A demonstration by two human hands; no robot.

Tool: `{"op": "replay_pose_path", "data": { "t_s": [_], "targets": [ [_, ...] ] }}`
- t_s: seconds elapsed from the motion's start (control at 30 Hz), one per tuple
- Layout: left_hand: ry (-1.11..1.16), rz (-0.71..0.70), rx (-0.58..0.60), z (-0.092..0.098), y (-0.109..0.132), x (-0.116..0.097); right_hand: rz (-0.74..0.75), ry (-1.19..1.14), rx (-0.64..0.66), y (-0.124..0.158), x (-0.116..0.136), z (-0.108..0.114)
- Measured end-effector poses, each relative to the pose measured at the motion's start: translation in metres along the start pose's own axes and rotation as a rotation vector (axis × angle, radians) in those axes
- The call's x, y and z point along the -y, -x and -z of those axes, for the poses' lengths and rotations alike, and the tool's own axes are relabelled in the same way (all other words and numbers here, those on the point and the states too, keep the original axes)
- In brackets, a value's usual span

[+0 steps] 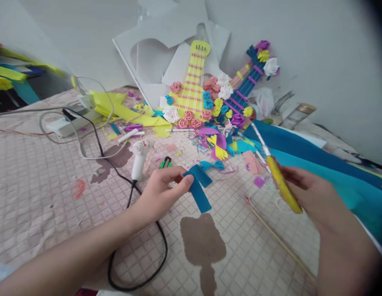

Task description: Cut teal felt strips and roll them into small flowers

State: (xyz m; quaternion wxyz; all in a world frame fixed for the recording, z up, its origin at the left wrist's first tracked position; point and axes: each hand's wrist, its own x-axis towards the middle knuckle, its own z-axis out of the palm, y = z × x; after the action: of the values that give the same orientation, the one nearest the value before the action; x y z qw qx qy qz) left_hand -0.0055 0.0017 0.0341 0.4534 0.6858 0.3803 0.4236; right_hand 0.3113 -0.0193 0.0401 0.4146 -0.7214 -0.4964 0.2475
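Between its thumb and fingers, my left hand (166, 187) pinches a folded dark blue paper strip (201, 197), whose two ends hang apart over the table. On the other side, my right hand (308, 189) is closed around a yellow-handled tool (279, 179) with a thin whitish shaft pointing up and away; its exact kind is unclear. Just beyond the left hand lie a green utility knife (166, 163) and a white hot glue gun (139, 160) with a black cord. A small tied blue paper piece (212, 165) rests behind the strip.
Yellow (192, 86) and blue (245, 90) paper guitars with paper flowers lean at the back, among scraps. A power strip (73, 119) with cables lies left. Blue paper sheets (317, 164) and a wooden stick (283, 242) are on the right. The tablecloth has brown patches (203, 238).
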Motion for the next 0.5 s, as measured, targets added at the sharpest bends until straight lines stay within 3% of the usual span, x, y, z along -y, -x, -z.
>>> {"op": "replay_pose_path", "data": {
  "t_s": [0.07,0.17,0.33,0.5],
  "targets": [
    [-0.034,-0.040,-0.053,0.001,0.000,0.000,-0.102,-0.313,0.037,0.009,0.012,-0.013],
    [-0.097,-0.106,-0.122,0.003,0.000,-0.003,-0.177,-0.610,0.235,0.027,0.031,-0.041],
    [-0.110,-0.110,-0.099,0.008,0.002,-0.010,-0.147,-0.752,0.483,0.062,0.040,-0.085],
    [-0.097,-0.132,-0.098,0.008,0.001,-0.019,-0.422,-0.734,0.677,0.082,0.034,-0.110]
  ]
}}
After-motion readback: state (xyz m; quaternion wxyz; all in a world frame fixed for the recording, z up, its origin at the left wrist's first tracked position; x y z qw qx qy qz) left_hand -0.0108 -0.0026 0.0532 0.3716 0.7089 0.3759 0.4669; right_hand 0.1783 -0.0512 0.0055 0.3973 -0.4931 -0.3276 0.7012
